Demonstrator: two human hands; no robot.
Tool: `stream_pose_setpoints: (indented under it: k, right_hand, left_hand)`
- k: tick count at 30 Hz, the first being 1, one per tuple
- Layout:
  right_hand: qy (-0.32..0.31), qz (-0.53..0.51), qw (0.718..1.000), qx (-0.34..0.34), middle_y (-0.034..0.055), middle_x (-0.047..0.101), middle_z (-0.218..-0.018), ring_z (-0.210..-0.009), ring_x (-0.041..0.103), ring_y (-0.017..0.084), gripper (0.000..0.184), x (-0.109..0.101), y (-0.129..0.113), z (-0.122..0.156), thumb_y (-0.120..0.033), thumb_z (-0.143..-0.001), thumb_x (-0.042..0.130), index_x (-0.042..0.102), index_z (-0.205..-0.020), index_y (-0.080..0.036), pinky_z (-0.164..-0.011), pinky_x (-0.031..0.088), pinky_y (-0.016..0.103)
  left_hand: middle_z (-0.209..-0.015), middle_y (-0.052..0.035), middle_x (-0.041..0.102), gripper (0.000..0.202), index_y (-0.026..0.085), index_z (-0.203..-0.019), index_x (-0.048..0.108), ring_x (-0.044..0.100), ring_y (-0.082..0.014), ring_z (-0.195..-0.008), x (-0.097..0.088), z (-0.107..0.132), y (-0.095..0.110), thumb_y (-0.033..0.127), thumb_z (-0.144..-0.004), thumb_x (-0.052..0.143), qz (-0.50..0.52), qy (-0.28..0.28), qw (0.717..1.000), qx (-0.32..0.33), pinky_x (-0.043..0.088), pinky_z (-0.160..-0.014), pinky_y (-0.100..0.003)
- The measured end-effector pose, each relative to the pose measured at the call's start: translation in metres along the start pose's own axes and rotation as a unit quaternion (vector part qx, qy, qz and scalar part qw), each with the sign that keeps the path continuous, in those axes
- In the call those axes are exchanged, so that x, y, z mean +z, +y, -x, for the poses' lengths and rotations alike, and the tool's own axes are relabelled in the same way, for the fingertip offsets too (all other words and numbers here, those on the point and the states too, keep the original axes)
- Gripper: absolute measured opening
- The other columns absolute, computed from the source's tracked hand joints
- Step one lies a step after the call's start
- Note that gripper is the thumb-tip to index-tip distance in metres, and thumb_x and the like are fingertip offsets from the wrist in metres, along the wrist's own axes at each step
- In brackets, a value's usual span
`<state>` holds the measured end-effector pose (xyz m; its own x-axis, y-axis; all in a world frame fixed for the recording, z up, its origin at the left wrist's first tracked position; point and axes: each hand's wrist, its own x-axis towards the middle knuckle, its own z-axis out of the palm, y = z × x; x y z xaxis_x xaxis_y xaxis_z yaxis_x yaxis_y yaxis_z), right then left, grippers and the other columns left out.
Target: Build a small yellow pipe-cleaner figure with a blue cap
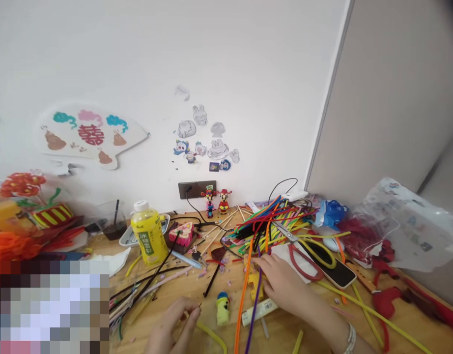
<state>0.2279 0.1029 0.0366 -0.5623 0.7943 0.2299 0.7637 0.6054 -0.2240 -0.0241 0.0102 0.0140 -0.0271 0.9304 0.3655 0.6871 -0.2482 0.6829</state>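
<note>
My left hand [173, 325] sits at the bottom centre, its finger and thumb pinched on a thin short strand with a yellow pipe cleaner [212, 337] trailing beside it. Just right of it stands a small yellow pipe-cleaner figure with a blue cap [222, 309]. My right hand [281, 285] rests flat on the desk, fingers over a yellow fuzzy pipe-cleaner shape [256, 286]. Beyond those fingers lie a tangled heap of coloured pipe cleaners [270, 228] and red-handled scissors [298, 253]. A white tube [259, 312] lies below my right hand.
A black phone [331, 265] and a yellow-green drink bottle [149, 235] stand on the wooden desk [226, 280]. Small red figurines [216, 201] stand by the wall socket [197, 189]. A plastic bag [403, 226] fills the right, pipe-cleaner flowers [22, 186] the left. A blurred patch covers the lower left.
</note>
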Motion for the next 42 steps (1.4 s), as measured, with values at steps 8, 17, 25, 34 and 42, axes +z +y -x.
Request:
stream_pose_setpoints:
  k: [8,17,25,34,42]
  right_hand:
    - [-0.055,0.048,0.997,0.031,0.0105,0.059,-0.107,-0.097,0.049,0.025,0.065,0.013,0.006,0.000,-0.007,-0.063,0.046,0.042,-0.128,-0.015,-0.084,0.040,0.036]
    - [-0.007,0.201,0.979,0.019,0.0141,0.059,-0.111,-0.087,0.058,0.025,0.064,-0.019,0.011,-0.005,-0.002,-0.066,0.043,0.040,-0.129,-0.012,-0.071,0.044,0.035]
    - [-0.035,0.232,0.970,-0.065,0.0084,0.066,-0.088,-0.083,0.056,0.022,0.043,-0.051,0.043,-0.041,-0.004,-0.072,0.049,0.055,-0.113,-0.017,-0.072,0.041,0.029]
    - [-0.010,0.129,0.983,0.127,0.0035,0.066,-0.070,-0.060,0.060,0.019,0.024,-0.017,-0.003,0.033,-0.036,-0.086,0.043,0.060,-0.080,-0.020,-0.051,0.038,0.026]
    - [-0.078,0.059,0.969,0.226,0.0037,0.066,-0.070,-0.063,0.061,0.021,0.013,0.010,-0.028,0.049,-0.033,-0.075,0.053,0.054,-0.067,-0.022,-0.048,0.031,0.025]
  left_hand:
    - [-0.067,-0.0006,0.062,0.025,0.021,-0.069,0.056,0.061,-0.0180,-0.067,-0.001,0.001,0.011,0.039,-0.082,0.045,0.014,-0.006,0.999,-0.049,0.048,-0.063,-0.025]
    - [-0.084,-0.0026,0.062,0.019,0.023,-0.081,0.055,0.057,-0.0169,-0.082,0.008,0.017,0.024,0.028,-0.088,0.038,0.029,-0.150,0.988,0.023,0.045,-0.075,-0.026]
    - [-0.077,-0.0025,0.063,0.020,0.021,-0.076,0.055,0.059,-0.0175,-0.074,0.009,0.014,0.026,0.028,-0.086,0.039,0.030,-0.135,0.990,-0.010,0.046,-0.069,-0.026]
    - [-0.066,-0.0009,0.064,0.019,0.020,-0.067,0.058,0.058,-0.0162,-0.063,0.007,0.009,0.035,0.031,-0.078,0.047,0.087,-0.059,0.993,-0.056,0.047,-0.061,-0.025]
    - [-0.065,-0.0017,0.065,0.014,0.020,-0.066,0.059,0.059,-0.0164,-0.063,0.007,0.012,0.041,0.027,-0.074,0.051,0.086,-0.048,0.994,-0.045,0.047,-0.061,-0.026]
